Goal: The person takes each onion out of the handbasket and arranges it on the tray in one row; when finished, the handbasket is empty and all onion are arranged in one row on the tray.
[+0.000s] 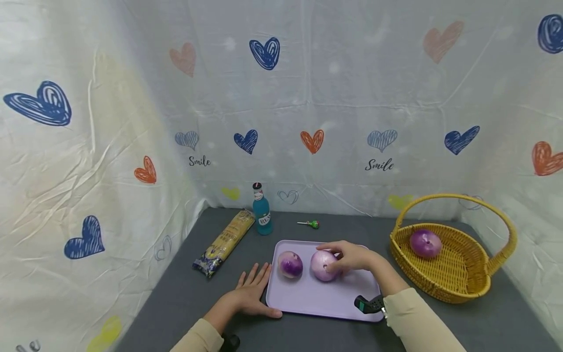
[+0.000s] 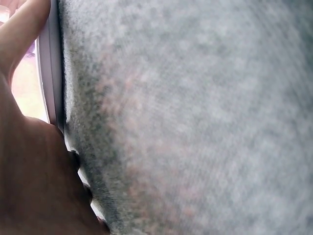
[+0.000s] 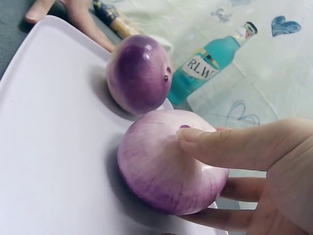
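My right hand (image 1: 352, 256) grips a pale purple onion (image 1: 323, 265) on the lilac tray (image 1: 325, 300). In the right wrist view its thumb presses on the near side of the onion (image 3: 161, 161), while other fingers curl round behind. To the left on the same tray lies a second, darker purple onion (image 1: 290, 264), apart from the first. My left hand (image 1: 250, 296) lies at the tray's left edge, fingers spread and thumb at the near left corner. The left wrist view catches only part of that hand, the tray rim (image 2: 50, 73) and the blurred grey tabletop.
On the right stands a yellow wicker basket (image 1: 444, 288) with a tall handle and another purple onion (image 1: 425, 243) in it. Beyond the tray are a blue bottle (image 1: 263, 215), a lollipop (image 1: 313, 224) and a yellow pack of noodles (image 1: 226, 242). A heart-printed cloth hangs behind.
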### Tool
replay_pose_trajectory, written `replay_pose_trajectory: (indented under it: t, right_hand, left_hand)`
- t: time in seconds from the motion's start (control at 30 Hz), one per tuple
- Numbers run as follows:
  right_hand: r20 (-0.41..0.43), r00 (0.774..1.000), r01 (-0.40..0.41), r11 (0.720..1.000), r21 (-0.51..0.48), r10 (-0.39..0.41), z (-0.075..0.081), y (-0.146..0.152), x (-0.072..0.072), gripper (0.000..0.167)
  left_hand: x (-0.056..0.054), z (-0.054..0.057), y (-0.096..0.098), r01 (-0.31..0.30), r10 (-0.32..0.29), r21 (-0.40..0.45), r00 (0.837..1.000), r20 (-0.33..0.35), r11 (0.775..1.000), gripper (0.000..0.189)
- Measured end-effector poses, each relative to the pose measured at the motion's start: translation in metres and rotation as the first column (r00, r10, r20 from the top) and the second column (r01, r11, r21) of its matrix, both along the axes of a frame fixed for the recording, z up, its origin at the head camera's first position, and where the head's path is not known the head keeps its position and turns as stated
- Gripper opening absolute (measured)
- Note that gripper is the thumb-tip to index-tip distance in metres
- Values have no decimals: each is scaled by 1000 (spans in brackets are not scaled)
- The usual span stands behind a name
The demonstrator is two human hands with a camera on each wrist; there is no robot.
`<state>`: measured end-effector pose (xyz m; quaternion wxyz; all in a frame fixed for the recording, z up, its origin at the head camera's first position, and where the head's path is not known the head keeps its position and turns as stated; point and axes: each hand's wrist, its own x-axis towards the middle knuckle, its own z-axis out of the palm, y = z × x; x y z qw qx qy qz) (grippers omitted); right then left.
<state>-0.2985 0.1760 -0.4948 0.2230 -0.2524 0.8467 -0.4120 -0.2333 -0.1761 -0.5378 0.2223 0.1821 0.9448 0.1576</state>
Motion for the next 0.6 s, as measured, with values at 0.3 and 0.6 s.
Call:
replay_pose_trajectory:
  t: [0.3,0.6]
  right_hand:
    - [-39,999,-32,999,18,33,8,0,-3,67]
    - [-49,998,-50,999,15,50,24,7,-1,65]
  left_hand:
    - [-1,-1,-1,6,-6,12,1000,-8,1000,133]
    - [0,0,-1,8,-7,8,1000,-6,1000,133]
